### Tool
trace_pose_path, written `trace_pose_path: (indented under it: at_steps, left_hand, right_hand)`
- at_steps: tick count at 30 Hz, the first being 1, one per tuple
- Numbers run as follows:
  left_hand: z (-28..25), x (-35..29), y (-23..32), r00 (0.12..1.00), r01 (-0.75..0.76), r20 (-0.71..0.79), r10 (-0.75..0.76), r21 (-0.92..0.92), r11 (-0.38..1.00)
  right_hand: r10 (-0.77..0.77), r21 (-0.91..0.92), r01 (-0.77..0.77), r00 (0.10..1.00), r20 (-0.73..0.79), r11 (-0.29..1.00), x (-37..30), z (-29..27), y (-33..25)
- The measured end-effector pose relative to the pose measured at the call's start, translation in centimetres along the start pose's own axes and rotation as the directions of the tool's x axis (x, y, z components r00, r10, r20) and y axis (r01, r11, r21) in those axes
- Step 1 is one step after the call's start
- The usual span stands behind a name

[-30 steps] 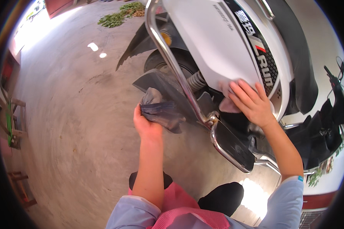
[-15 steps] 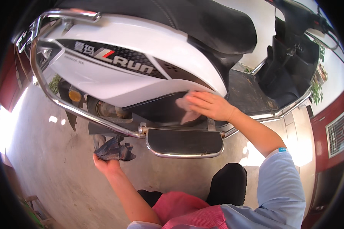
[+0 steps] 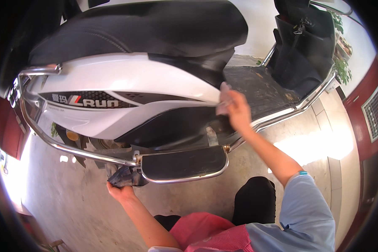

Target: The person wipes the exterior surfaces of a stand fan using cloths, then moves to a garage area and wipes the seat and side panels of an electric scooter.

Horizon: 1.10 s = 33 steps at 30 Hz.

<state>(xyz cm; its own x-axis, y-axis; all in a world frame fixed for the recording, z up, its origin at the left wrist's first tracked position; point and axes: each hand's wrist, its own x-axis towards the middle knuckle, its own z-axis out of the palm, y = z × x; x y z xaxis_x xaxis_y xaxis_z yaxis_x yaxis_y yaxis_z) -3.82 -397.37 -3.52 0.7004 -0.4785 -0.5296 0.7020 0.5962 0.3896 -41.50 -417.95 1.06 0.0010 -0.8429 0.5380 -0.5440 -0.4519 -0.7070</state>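
A white and black electric scooter stands side-on before me. My right hand is closed on a thin pinkish-grey cloth, held against the front end of the white side panel, just below the seat. The hand is slightly blurred. Lower left, my left hand grips a crumpled dark grey cloth beneath the chrome side rail. That cloth hangs beside the black fold-out footrest, clear of my right hand.
The black seat spans the top. To the right lie the dusty footboard and the black front shield. Concrete floor lies below, sunlit at right. A dark red door with a grille stands at far right.
My right hand with its cloth has moved up from the black lower panel to the white panel's front end. The view has shifted, so the scooter sits lower and further left.
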Motion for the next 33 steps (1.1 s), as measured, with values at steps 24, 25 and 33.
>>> trace_pose_path:
  at_steps: [24,25,33]
  left_hand:
    - [-2.0,3.5,-1.6,0.997,0.078,-0.027,-0.076,0.097,0.992]
    - [-2.3,3.9,-1.8,0.996,0.091,-0.028,-0.089,0.091,0.992]
    - [-2.4,3.2,-1.7,0.993,0.119,-0.023,-0.118,0.091,0.989]
  right_hand:
    - [-0.111,0.003,0.127,0.860,0.497,0.992,-2.3,-1.9,-3.4]
    - [-0.072,0.134,0.003,0.852,0.518,0.991,-2.5,-2.4,-3.3]
    - [-0.195,-0.056,0.261,0.833,0.517,0.964,-4.6,-4.4,-4.1]
